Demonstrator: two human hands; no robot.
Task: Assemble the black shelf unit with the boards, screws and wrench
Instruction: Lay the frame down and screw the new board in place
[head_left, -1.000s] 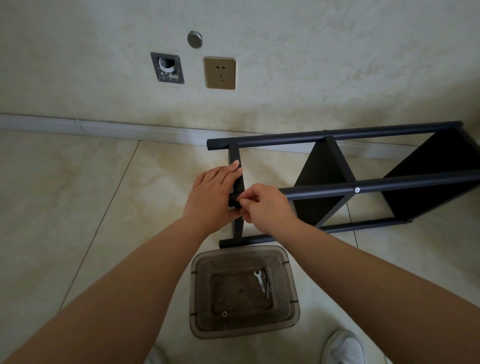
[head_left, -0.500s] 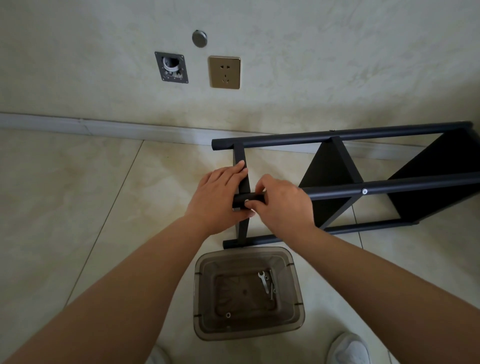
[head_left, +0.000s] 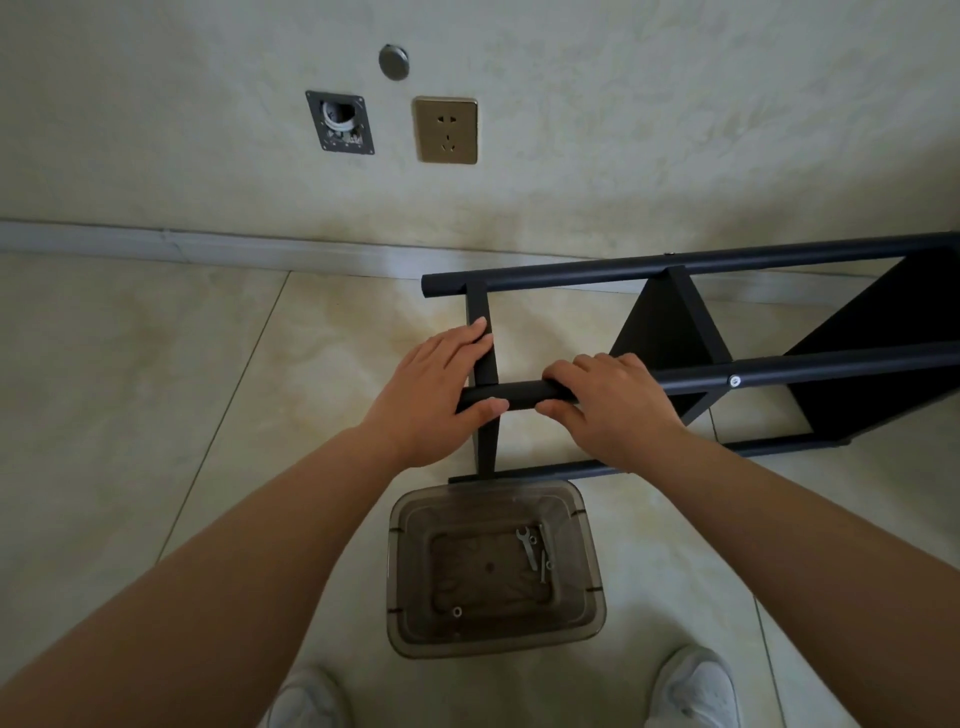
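The black shelf unit (head_left: 675, 374) is lying sideways on the floor at 2 o'clock. Left hand (head_left: 431, 395) and right hand (head_left: 613, 405) are grasping its rail (head_left: 519, 396); an unscrewed joint risks slipping, pinching fingers.

One black shelf unit (head_left: 727, 374) is lying on its side on the floor, and three long round rails are showing on it, along with two dark boards fitted between them. One silver screw head (head_left: 734, 381) is showing on the middle rail. Two bare hands are resting on the frame: the left hand (head_left: 434, 395) and the right hand (head_left: 610, 402). One smoky plastic bin (head_left: 592, 597) is sitting below, holding one wrench (head_left: 525, 545), one loose washer (head_left: 457, 611) and a few small fasteners too tiny to count. Two white shoes are peeking in. One gold wall socket (head_left: 445, 130) is showing.
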